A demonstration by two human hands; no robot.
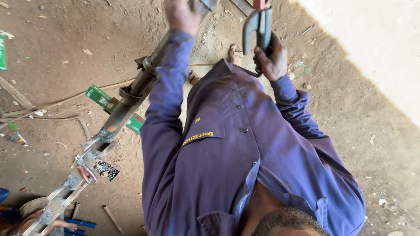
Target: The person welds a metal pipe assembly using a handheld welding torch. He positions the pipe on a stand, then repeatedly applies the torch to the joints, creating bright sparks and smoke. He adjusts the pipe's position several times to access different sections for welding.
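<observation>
I look down my own front, dressed in a blue-purple coverall (236, 166). My left hand (183, 15) is raised at the top of the view, closed around the upper end of a long rusty metal bar (127, 102). The bar slants down to the bottom left and has rings and brackets fixed along it. My right hand (272, 59) grips the handle of a grey clamp-like metal tool (258, 28) with a red part at its top. A thin cable leaves the tool below that hand.
Dirt floor all round, littered with scraps. Two green boxes (99, 97) lie beside the bar. Red-handled pliers (86, 173) rest near the bar's lower part. My sandalled foot (236, 54) shows between my arms. Another person's foot (61, 224) is at the bottom left. A sunlit patch (376, 48) lies top right.
</observation>
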